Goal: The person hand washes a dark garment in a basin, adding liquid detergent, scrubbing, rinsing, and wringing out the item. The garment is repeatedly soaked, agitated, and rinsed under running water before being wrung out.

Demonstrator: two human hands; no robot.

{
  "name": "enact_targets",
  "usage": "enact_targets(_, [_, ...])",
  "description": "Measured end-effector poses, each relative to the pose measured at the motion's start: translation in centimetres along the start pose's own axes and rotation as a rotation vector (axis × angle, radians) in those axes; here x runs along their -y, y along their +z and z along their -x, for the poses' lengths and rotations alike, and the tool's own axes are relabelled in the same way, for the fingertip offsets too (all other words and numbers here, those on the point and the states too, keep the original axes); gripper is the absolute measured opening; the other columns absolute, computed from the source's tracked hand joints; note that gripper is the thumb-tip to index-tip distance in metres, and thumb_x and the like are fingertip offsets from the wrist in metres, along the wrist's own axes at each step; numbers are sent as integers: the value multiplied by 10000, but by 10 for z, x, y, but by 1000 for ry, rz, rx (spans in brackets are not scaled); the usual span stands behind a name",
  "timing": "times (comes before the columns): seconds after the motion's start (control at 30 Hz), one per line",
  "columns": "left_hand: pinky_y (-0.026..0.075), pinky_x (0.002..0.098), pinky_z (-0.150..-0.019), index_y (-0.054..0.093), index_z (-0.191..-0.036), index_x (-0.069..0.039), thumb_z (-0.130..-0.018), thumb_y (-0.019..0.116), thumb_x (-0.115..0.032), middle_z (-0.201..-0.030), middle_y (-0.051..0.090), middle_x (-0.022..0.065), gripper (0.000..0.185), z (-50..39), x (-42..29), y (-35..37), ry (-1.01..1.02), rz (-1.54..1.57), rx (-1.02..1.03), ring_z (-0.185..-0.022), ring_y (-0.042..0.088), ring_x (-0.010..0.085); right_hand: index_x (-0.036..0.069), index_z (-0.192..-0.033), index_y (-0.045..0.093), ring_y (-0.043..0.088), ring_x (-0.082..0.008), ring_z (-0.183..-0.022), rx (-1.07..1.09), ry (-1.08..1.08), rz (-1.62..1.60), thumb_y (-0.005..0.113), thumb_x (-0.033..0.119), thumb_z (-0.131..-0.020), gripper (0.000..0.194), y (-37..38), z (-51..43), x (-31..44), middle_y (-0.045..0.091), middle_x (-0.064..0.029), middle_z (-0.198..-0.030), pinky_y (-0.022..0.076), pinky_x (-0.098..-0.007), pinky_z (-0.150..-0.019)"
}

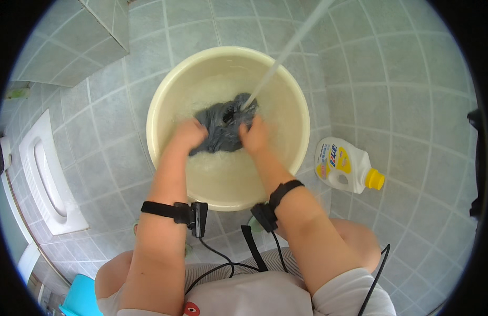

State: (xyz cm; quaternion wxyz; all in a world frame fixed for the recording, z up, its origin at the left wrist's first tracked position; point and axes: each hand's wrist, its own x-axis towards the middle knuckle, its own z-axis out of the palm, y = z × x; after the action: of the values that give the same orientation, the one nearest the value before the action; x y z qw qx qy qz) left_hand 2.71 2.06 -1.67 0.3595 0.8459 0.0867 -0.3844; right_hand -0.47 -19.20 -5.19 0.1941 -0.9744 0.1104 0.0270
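A wet dark grey cloth garment (222,136) lies bunched in the water of a cream plastic basin (165,89). My left hand (190,133) has its fingers curled on the garment's left edge. On the right edge, my right hand (255,134) grips the fabric between thumb and fingers. Both hands look slightly blurred. From the upper right, a stream of water (285,55) pours onto the top of the garment, near my right hand. The fingertips are partly hidden in the folds, and I cannot tell what kind of garment it is.
Right of the basin stands a white detergent bottle (334,158) with a yellow cap, by the tiled wall. A white squat toilet (50,177) is set in the tiled floor (109,130) at left. Black cables (218,252) run from straps on my forearms. A turquoise plastic object (81,298) is at lower left.
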Motion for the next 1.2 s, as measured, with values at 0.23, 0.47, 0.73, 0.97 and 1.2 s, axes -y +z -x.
enact_targets(0.23, [420, 408, -927, 657, -1016, -67, -774, 641, -425, -1097, 619, 175, 432, -8, -23, 3, -135, 358, -206, -1074, 565, 285, 0, -821, 551, 565, -368, -803, 141, 323, -403, 568, 118, -702, 169, -6, 16, 35, 577, -193, -795, 456, -436, -723])
enact_targets(0.47, [481, 461, -799, 589, -997, -34, -902, 460, -445, -966, 617, 145, 441, 14, -28, 33, -16, 1783, 209, -854, 590, 280, 66, -758, 602, 578, -376, -832, 108, -262, -366, 601, 191, -718, 131, -43, 15, 125, 594, -169, -862, 461, -454, -761])
enact_targets(0.73, [433, 415, -933, 505, -1210, 12, -853, 556, -262, -1177, 569, 169, 453, -28, 1, 17, -133, 406, -335, -1079, 558, 293, -23, -833, 629, 591, -365, -903, 368, -123, -18, 613, 313, -750, 346, 22, 3, -7, 610, -235, -959, 462, -462, -809])
enact_targets(0.97, [425, 355, -914, 529, -1210, -42, -869, 549, -248, -1183, 570, 114, 398, -17, -15, 23, -164, 1299, -195, -1069, 541, 222, 25, -826, 630, 612, -365, -805, 366, 323, -545, 595, 238, -742, 232, -42, 4, 99, 634, -191, -893, 486, -429, -723])
enact_targets(1.2, [423, 413, -941, 543, -1208, -55, -920, 452, -294, -1151, 595, 88, 386, 4, -34, 41, -223, 1687, 274, -1087, 545, 229, 56, -774, 614, 608, -330, -825, 365, -367, -282, 625, 253, -717, 205, 6, 49, 128, 641, -154, -868, 488, -390, -692])
